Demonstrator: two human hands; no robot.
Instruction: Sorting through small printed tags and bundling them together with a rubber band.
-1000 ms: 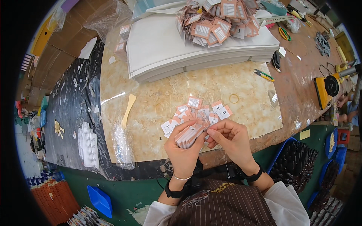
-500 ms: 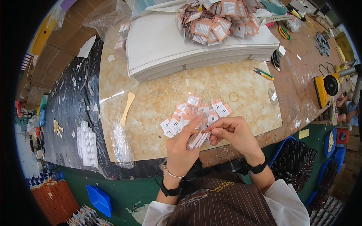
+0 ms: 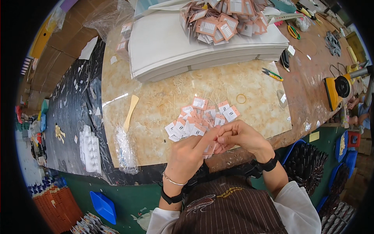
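My left hand (image 3: 187, 154) is closed around a small bunch of white and pink hang tags (image 3: 209, 150), partly hidden under its fingers. Against it, my right hand (image 3: 248, 139) has thumb and fingertips pinched together; what lies between them is too small to make out. The two hands meet at their fingertips close to the table's near edge. Just beyond them, a loose spread of similar hang tags (image 3: 200, 103) lies on the marbled board (image 3: 152, 117), with thin clear threads around it.
A stack of white sheets (image 3: 163, 50) stands behind, carrying a bag heaped with hang tags (image 3: 226, 29). Thread snips (image 3: 272, 75) and a rubber band (image 3: 241, 98) lie to the right. Leftward are a wooden spatula-like stick (image 3: 131, 111) and a clear plastic bundle (image 3: 126, 152).
My left hand has turned and its fingers have reached over to my right fingertips. The held tags have tipped down and are now more hidden; the spread of tags looks unchanged.
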